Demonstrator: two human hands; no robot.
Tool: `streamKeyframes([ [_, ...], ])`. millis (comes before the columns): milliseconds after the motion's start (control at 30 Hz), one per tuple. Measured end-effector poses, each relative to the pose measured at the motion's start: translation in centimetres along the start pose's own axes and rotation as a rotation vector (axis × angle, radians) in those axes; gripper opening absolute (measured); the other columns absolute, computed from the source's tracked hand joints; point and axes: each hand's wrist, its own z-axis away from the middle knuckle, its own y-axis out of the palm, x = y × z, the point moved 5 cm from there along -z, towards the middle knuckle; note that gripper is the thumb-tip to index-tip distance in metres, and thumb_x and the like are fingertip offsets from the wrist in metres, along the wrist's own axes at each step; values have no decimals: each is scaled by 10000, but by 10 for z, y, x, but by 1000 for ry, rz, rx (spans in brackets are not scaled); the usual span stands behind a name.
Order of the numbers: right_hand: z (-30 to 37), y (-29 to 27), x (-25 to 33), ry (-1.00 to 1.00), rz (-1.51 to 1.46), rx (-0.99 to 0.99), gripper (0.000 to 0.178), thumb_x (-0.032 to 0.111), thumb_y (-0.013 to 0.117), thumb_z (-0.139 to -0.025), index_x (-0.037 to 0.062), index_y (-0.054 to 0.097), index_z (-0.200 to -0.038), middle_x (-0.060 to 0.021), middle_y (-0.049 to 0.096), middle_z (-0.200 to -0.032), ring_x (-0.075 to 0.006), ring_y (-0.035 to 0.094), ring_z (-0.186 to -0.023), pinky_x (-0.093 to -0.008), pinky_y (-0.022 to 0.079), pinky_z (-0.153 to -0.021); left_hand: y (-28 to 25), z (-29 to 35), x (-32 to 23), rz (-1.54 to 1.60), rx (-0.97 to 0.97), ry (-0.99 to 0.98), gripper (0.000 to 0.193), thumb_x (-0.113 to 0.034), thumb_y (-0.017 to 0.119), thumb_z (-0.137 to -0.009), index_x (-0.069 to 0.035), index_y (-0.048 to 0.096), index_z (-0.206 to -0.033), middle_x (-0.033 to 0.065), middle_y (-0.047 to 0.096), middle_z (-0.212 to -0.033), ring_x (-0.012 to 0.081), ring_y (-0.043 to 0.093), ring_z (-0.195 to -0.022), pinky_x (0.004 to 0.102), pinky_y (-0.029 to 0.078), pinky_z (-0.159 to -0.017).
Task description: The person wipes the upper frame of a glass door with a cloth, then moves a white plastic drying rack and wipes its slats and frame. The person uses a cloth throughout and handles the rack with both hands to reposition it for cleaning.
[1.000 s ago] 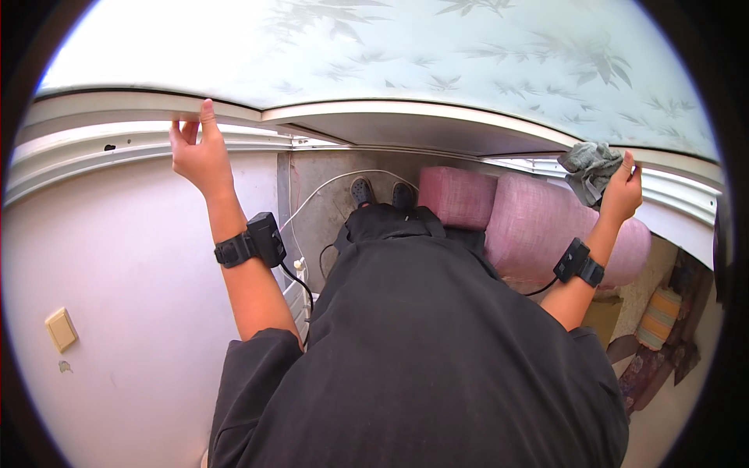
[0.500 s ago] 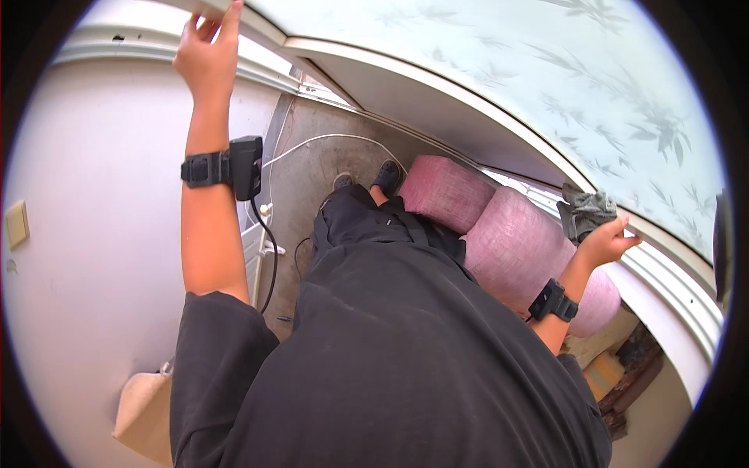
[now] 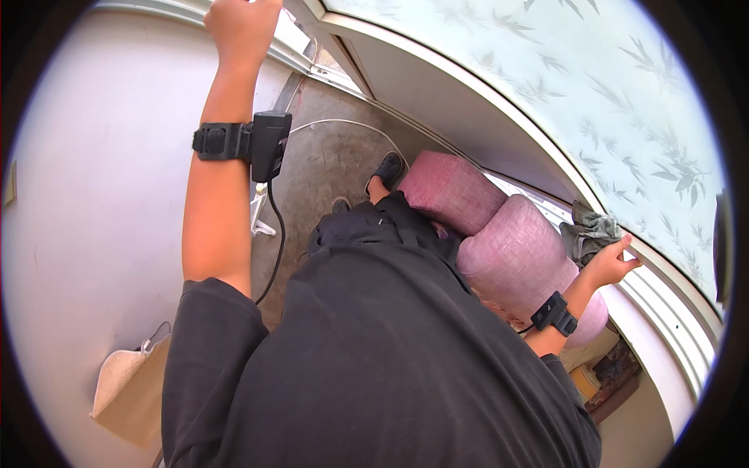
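Note:
A large framed glass panel [image 3: 593, 101], pale blue with a grey leaf pattern, slants across the upper right. My left hand [image 3: 243, 31] is closed at its upper left end; the fingertips are cut off by the top of the picture. At the panel's lower right, my right hand [image 3: 612, 264] grips the light frame edge, thumb uppermost. Against that frame and touching the right hand is a crumpled grey-green cloth [image 3: 589, 232]. Below the glass, the panel has a plain grey lower section [image 3: 452, 101].
Two pink fabric-covered cushions [image 3: 452, 191] sit beside my legs, under the panel. A white track [image 3: 663, 312] runs along the right. A white cable [image 3: 343, 122] crosses the concrete floor [image 3: 312, 164]. White wall [image 3: 101, 195] stands left, with a beige cloth-like piece [image 3: 133, 386] low down.
The panel's left end and my left hand have shifted right and up in the picture. My right hand stays at the frame edge. My feet have changed position, and the view has shifted slightly.

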Motion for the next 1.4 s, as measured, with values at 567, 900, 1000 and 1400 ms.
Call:
streamKeyframes([
  [567, 2, 2, 0, 93, -12, -13, 596, 508, 544, -955, -1, 437, -1246, -277, 669, -1046, -458, 659, -945, -498, 526, -808, -14, 8, -1, 99, -97, -3, 493, -328, 802, -799, 45, 625, -1068, 187, 725, -899, 293, 723, -847, 373, 559, -762],
  [900, -14, 8, -5, 216, -11, 79, 636, 430, 596, -936, -93, 483, -1279, -328, 582, -1229, -423, 634, -1062, -451, 531, -885, -14, 13, 8, 103, -181, 98, 490, -323, 809, -787, 27, 600, -1060, 204, 685, -858, 361, 693, -786, 430, 559, -687],
  [1000, 0, 23, -2, 509, -434, 259, 560, 347, 591, -956, -166, 546, -1177, -230, 648, -1144, -300, 684, -958, -395, 572, -840, -18, 12, 9, 153, -113, 120, 548, -298, 777, -822, 26, 525, -1184, 228, 663, -919, 394, 675, -861, 438, 560, -739],
  [1400, 135, 20, 118, 529, -871, 813, 382, 309, 524, -1006, -40, 629, -1122, -124, 672, -1078, -232, 668, -955, -350, 535, -864, -51, 228, 175, 289, 851, -470, 604, -377, 649, -916, -30, 499, -1387, 231, 586, -1321, 317, 580, -1218, 391, 459, -1018],
])
